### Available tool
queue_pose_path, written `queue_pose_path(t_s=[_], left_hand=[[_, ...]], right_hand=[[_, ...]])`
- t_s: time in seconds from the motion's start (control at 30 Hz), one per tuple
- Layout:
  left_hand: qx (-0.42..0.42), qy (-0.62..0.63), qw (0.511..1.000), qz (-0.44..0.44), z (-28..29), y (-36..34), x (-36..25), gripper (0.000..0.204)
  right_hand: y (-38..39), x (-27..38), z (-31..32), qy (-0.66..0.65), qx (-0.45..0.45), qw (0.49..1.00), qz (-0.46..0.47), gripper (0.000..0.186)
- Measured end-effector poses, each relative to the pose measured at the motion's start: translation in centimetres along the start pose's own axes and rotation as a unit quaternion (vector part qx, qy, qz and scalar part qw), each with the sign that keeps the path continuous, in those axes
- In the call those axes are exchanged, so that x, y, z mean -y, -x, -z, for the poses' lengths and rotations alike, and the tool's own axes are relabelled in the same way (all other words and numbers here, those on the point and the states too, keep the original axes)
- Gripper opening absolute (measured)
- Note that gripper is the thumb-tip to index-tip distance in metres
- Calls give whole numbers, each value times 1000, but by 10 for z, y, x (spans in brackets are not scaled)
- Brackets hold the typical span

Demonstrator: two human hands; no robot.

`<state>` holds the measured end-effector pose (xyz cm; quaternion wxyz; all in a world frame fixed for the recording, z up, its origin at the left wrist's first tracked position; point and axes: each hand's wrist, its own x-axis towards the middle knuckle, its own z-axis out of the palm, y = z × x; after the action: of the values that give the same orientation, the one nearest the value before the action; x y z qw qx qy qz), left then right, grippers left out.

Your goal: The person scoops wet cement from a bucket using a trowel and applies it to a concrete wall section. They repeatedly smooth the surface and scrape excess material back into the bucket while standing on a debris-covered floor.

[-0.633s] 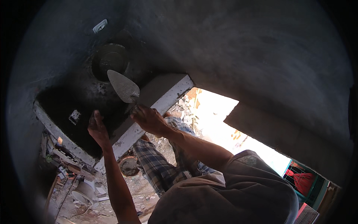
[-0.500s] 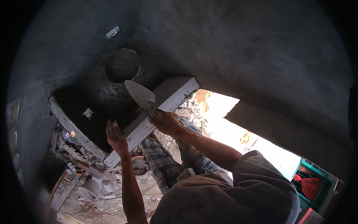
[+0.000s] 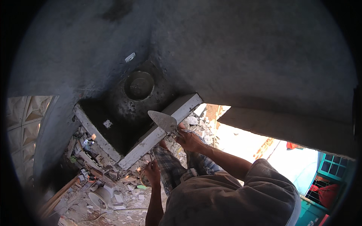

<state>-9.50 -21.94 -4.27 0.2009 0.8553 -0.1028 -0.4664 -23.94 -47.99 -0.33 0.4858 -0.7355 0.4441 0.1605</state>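
In my right hand is a trowel, gripped by its handle. Its pointed, mortar-stained blade faces left, over the pale edge of a raised concrete trough. Lower down, beside my left knee, my left hand has loosely curled fingers, and nothing shows in them. Dark, smooth material lines the trough, with one pale patch on it. A round basin sits at the trough's back corner.
Grey plastered walls meet behind the trough; a small white fitting is on the left one. Broken rubble and a pale bucket lie below left. Bright ground shows through an opening at right, near a teal frame.
The trowel has come back toward me and to the right with my right hand. My left hand has dropped from above the trough to beside my knee, its fingers curling. The view has shifted.
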Motion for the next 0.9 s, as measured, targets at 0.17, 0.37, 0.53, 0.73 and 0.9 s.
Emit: queue_pose_path(t_s=[0.17, 0.37, 0.53, 0.73, 0.9], left_hand=[[165, 10, 948, -271, -12, 27, 55, 33], [345, -211, 875, -264, 61, -22, 47, 32], [256, -218, 884, -323, 83, -34, -77, 37], [191, -132, 879, -417, 89, 45, -209, 44], [140, -20, 862, -487, 72, 127, -269, 50]], right_hand=[[58, -56, 25, 108, 18, 994, -10, 50], [158, -185, -5, 117, -70, 975, -177, 41], [234, -253, -72, -226, -240, 868, -371, 37], [230, -258, -117, -333, -279, 800, -414, 45], [210, -261, -69, -362, -326, 796, -359, 45]])
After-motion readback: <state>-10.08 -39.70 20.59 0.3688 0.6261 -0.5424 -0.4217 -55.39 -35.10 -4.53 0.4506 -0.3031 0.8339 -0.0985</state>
